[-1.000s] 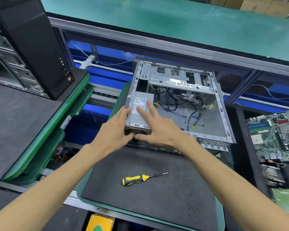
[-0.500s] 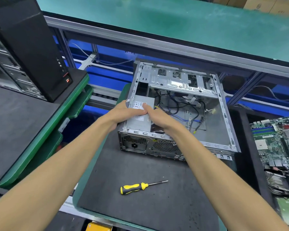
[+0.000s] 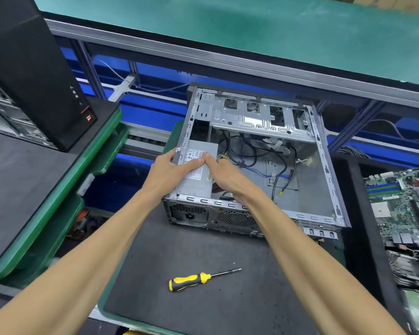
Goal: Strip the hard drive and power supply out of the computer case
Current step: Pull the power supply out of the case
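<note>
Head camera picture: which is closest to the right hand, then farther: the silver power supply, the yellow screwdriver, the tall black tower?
1. Silver power supply box, under the right hand.
2. Yellow-and-black screwdriver, on the mat nearer the person.
3. Tall black tower, far left.

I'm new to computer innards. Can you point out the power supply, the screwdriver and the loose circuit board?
power supply (image 3: 196,183): head view, grey top face near its label.
screwdriver (image 3: 188,281): head view, yellow-and-black handle.
circuit board (image 3: 402,204): head view, green surface.
</note>
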`<move>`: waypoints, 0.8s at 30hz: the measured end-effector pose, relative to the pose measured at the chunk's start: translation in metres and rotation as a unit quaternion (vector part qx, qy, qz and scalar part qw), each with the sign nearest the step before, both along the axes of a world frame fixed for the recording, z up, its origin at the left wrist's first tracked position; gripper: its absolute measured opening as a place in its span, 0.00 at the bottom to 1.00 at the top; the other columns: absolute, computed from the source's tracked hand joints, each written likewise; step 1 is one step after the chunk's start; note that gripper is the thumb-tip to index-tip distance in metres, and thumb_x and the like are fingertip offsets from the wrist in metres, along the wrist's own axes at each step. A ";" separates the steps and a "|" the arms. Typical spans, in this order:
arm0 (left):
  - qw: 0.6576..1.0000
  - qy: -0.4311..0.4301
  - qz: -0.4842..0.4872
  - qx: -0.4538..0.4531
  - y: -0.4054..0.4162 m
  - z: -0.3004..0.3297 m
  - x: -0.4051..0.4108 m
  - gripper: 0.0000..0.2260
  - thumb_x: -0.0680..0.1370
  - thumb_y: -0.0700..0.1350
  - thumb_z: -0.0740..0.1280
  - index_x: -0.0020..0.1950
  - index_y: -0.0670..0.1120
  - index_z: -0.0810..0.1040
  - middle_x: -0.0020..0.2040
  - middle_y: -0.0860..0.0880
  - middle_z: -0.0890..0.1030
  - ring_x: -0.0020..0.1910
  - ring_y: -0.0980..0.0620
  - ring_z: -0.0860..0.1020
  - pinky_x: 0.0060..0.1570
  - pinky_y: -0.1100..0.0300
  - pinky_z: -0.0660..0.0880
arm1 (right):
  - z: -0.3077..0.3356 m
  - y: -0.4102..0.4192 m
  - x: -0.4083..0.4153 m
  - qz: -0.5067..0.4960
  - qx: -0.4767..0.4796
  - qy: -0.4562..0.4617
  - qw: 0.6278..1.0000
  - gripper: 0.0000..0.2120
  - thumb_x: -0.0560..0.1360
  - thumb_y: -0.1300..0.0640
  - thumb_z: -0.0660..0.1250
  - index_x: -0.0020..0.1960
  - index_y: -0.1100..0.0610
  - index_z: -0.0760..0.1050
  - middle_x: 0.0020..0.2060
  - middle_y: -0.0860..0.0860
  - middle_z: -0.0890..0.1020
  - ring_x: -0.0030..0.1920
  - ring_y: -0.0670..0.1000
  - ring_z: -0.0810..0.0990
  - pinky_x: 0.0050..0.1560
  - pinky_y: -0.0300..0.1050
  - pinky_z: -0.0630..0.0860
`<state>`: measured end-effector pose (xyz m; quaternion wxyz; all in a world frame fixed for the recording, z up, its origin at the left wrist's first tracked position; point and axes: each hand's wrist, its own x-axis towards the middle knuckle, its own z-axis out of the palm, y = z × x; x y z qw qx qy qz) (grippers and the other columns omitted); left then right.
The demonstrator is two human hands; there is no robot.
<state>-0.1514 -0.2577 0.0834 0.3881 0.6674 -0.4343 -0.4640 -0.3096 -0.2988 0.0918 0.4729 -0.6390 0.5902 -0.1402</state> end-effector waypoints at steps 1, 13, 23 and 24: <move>1.000 0.006 -0.002 -0.006 0.000 -0.001 0.000 0.24 0.70 0.62 0.76 0.63 0.56 0.79 0.49 0.54 0.86 0.48 0.54 0.85 0.57 0.49 0.80 | 0.000 0.001 -0.001 0.006 -0.005 -0.003 1.000 0.39 0.83 0.36 0.50 0.70 0.72 0.67 0.67 0.67 0.75 0.66 0.66 0.74 0.64 0.58 0.71; 0.999 0.038 0.006 -0.012 -0.002 -0.005 -0.001 0.20 0.72 0.61 0.74 0.61 0.57 0.80 0.47 0.56 0.87 0.45 0.55 0.86 0.53 0.49 0.82 | 0.001 0.000 -0.004 0.026 0.014 -0.005 1.000 0.34 0.83 0.35 0.48 0.64 0.65 0.74 0.51 0.54 0.79 0.50 0.52 0.77 0.60 0.55 0.74; 0.999 0.026 0.029 -0.025 -0.003 -0.007 0.000 0.15 0.72 0.60 0.75 0.55 0.57 0.83 0.46 0.57 0.87 0.44 0.54 0.86 0.50 0.49 0.82 | 0.002 -0.001 0.000 0.011 0.010 0.014 1.000 0.31 0.84 0.37 0.48 0.60 0.62 0.75 0.51 0.53 0.79 0.54 0.54 0.77 0.49 0.48 0.72; 0.999 0.024 0.029 -0.023 -0.002 -0.007 0.000 0.15 0.72 0.60 0.75 0.56 0.57 0.82 0.46 0.57 0.87 0.45 0.54 0.86 0.51 0.48 0.82 | 0.003 0.000 -0.001 0.013 0.010 0.010 1.000 0.32 0.84 0.37 0.48 0.61 0.64 0.75 0.54 0.55 0.81 0.56 0.57 0.79 0.54 0.50 0.74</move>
